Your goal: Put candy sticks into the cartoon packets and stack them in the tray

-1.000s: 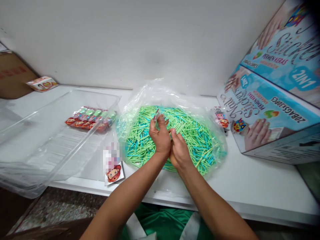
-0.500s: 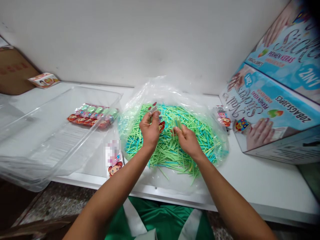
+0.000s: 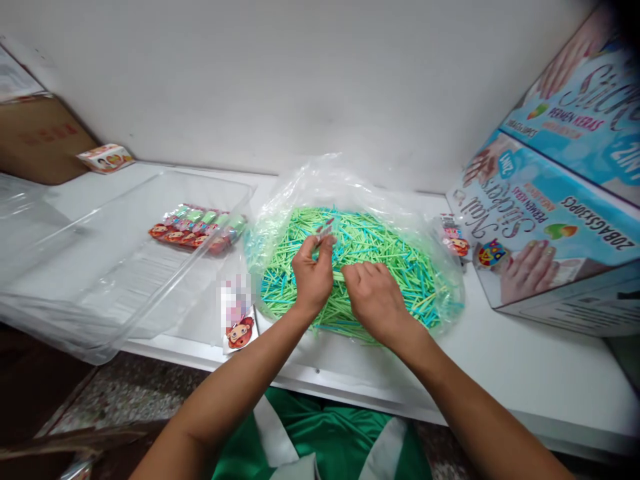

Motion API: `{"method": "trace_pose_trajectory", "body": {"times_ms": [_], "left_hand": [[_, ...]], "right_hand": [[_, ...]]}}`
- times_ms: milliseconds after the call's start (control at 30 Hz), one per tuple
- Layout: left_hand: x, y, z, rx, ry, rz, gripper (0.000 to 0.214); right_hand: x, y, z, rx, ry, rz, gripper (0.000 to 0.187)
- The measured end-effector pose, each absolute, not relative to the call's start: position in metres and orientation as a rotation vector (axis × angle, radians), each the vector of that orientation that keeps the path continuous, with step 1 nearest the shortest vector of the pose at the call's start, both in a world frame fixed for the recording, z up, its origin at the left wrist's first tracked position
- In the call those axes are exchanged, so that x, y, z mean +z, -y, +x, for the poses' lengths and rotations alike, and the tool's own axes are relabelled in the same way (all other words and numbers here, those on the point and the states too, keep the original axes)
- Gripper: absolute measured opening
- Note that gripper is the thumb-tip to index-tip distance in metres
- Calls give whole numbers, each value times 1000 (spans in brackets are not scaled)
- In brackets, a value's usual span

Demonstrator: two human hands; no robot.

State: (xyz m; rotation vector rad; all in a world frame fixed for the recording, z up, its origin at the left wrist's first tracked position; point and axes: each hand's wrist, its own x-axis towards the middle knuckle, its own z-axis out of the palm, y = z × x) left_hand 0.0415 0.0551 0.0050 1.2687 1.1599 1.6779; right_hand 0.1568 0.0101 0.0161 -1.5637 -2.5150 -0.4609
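Over the clear bag (image 3: 320,181), left hand (image 3: 314,275) and right hand (image 3: 376,300) just apart

The left hand pinches a small printed packet (image 3: 326,231) between thumb and fingers; its visible end juts beyond the fingertips, away from the body. The right hand, back upward, is curled tight, seemingly around pale green sticks (image 3: 339,274) whose ends poke out leftward into the narrow gap between the hands. Those sticks run roughly crosswise; the packet's long axis cannot be told, since fingers cover much of it. From the right hand, the packet lies leftward and farther from the body. Below both hands, the heap of green and blue sticks (image 3: 373,230) fills the bag on the worktop (image 3: 530,373).
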Motion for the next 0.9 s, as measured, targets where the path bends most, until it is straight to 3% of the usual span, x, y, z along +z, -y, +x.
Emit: {"method": "trace_pose_trajectory", "body": {"times_ms": [233,367,533,767,900], "left_hand": [[8,-44,28,1599,-1016,1100,23],[11,-29,3,1342,-1029,1005,26],[-9,-10,-5,1196,-1048,881,24],[-14,-1,10,1292,-1181,1224,15],[-10,-1,8,1215,-1089,1112,16]], "right_hand": [[18,-1,165,322,2396,-1554,15],[28,1,179,555,2279,-1477,20],[29,10,181,516,2455,-1474,18],[31,25,163,-24,2752,-1576,11],[35,22,168,52,2757,-1489,10]]}}
